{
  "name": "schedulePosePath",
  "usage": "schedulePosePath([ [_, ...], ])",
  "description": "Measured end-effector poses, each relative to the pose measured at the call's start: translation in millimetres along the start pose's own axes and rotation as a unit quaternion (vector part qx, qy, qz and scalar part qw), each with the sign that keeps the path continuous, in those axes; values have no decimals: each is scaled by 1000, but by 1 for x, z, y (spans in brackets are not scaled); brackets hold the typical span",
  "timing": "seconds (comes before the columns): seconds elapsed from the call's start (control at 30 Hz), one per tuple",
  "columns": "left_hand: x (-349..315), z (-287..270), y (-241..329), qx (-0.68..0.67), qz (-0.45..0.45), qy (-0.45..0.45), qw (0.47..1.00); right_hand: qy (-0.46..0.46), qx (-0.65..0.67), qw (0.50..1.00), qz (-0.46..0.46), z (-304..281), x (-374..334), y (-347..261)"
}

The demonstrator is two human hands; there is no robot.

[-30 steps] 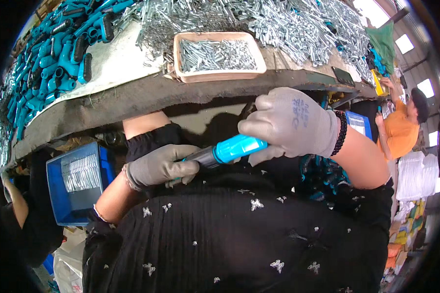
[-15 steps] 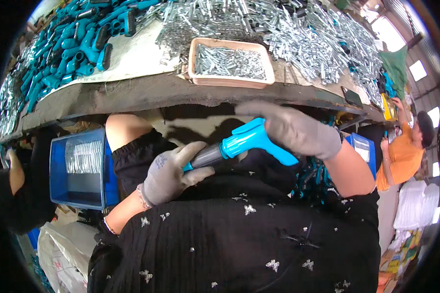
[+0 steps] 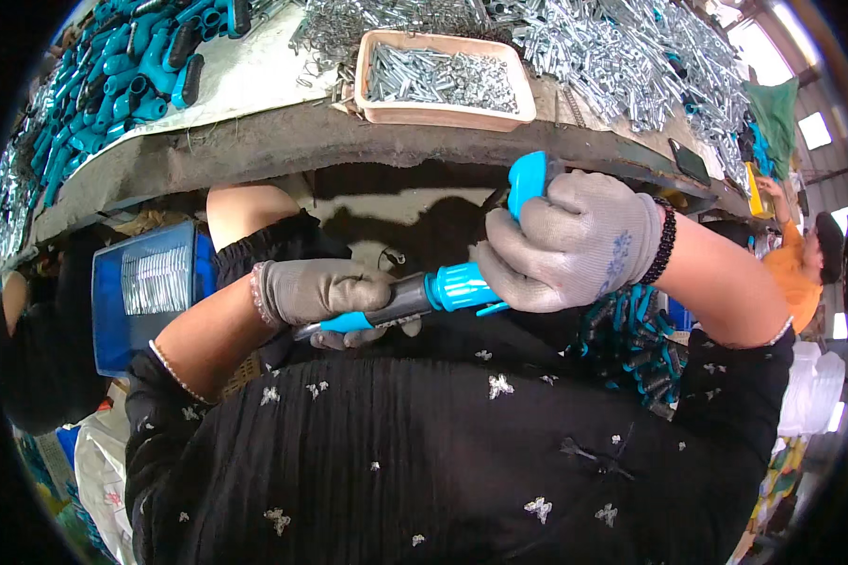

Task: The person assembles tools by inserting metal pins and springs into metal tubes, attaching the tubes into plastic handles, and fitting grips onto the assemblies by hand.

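Observation:
A teal-and-black tool (image 3: pixel 461 286) with a ribbed collar, a black grip and a curved teal end lies across my lap between both hands. My left hand (image 3: pixel 328 290), in a grey glove, is closed around its black grip. From the grip's left end, next to this hand, a thin metal piece sticks out. My gloved right hand (image 3: pixel 575 243) is wrapped over the teal head, hiding most of it. Above those fingers the curved teal end points up, and a small teal part shows below them.
On the bench ahead are a tray (image 3: pixel 446 115) of small metal parts, heaped metal pieces (image 3: pixel 622 66) and teal-and-black handles (image 3: pixel 122 75). A blue bin (image 3: pixel 113 330) with metal strips stands left. More teal-and-black tools (image 3: pixel 636 344) lie low at right. A person in orange (image 3: pixel 790 282) works far right.
My right hand has come down from a blurred motion and closed over the tool's teal head. The head has turned, its curved end now upward. My left hand has rolled palm-down on the grip.

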State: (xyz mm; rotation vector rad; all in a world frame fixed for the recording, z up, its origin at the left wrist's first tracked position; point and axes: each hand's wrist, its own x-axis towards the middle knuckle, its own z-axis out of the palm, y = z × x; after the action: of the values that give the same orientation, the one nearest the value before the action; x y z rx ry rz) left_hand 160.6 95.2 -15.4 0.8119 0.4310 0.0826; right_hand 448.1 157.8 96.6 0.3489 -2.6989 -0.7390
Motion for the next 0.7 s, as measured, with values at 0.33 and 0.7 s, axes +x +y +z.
schedulePosePath([
  [0.33, 11, 17, -8, 598, 233, 371, 672, -315, 494, 686, 432, -1, 3, 3],
  [0.7, -9, 15, -19, 352, 249, 369, 823, 93, 482, 769, 410, 24, -22, -19],
])
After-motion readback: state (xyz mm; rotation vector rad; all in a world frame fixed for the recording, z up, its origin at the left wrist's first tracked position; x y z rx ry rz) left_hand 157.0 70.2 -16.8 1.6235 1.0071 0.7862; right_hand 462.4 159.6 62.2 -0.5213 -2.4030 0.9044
